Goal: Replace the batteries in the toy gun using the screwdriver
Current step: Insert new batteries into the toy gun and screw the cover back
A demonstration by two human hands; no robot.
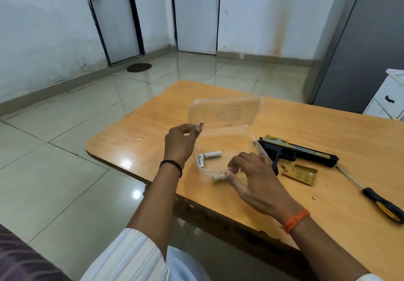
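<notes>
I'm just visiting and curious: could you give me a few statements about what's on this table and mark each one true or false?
1. The clear box has its lid open. True.
2. The right hand holds the screwdriver. False: the screwdriver lies on the table, untouched; that hand pinches a battery.
3. The toy gun lies right of the box. True.
4. The left hand rests flat on the table. False: it holds the lid's edge.

A black band (pixel 172 164) is worn on the left wrist, an orange thread (pixel 295 220) on the right; a white striped sleeve (pixel 133 256) is noted.
</notes>
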